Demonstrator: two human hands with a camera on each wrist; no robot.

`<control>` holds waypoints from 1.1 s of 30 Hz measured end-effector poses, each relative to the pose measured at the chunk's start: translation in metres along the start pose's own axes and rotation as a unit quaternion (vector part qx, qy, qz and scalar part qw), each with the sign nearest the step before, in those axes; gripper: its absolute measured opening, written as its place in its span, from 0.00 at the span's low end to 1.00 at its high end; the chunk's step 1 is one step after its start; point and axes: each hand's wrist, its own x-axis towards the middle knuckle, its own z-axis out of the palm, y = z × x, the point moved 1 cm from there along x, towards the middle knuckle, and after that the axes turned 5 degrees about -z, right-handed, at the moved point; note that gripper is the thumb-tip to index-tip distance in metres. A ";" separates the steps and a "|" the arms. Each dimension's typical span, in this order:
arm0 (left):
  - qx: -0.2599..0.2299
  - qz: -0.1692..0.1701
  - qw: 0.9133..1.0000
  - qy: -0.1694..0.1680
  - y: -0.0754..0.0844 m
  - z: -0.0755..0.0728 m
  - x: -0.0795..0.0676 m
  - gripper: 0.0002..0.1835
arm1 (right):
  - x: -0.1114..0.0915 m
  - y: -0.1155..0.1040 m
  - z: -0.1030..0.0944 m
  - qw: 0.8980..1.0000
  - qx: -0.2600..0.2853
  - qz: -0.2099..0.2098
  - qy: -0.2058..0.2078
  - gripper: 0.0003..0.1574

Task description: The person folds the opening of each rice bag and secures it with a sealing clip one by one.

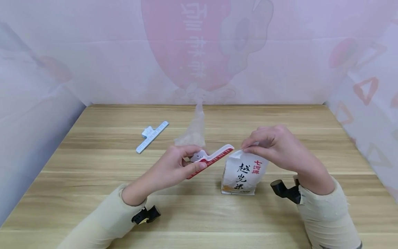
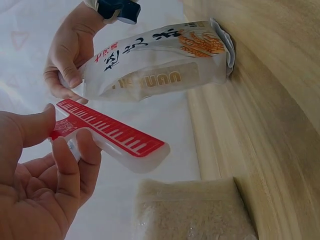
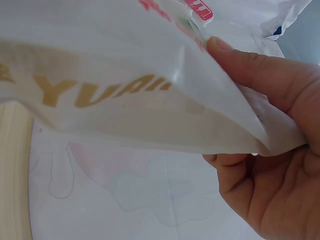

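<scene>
The left hand holds a red clip. The right hand pinches a white bag; if it slips, the bag might flop open.

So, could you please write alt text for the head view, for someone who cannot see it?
A left hand holds a red and white clip near a white bag on a wooden table; the right hand pinches the bag's top. Farther back are a clear bag and, to its left, a pale blue clip.

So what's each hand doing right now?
Left hand: holding the red and white clip.
Right hand: pinching the top of the white bag.
</scene>
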 end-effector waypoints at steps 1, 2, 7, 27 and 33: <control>0.002 -0.001 1.000 0.000 0.000 0.001 0.000 0.09 | 0.000 0.000 0.000 1.000 0.000 0.000 0.000 0.11; 0.005 0.002 1.000 0.001 0.000 0.001 0.000 0.09 | 0.000 0.000 0.000 1.000 0.001 0.000 0.000 0.11; 0.032 0.017 0.999 0.016 0.002 0.002 0.002 0.09 | 0.001 0.000 0.000 1.000 0.004 0.001 0.001 0.11; 0.101 0.068 0.992 0.039 0.003 0.009 0.004 0.05 | 0.000 -0.001 0.000 1.000 0.012 0.009 0.002 0.11; 0.106 0.072 0.990 0.053 0.003 0.012 0.005 0.05 | 0.000 -0.002 0.000 1.000 0.008 0.011 0.002 0.11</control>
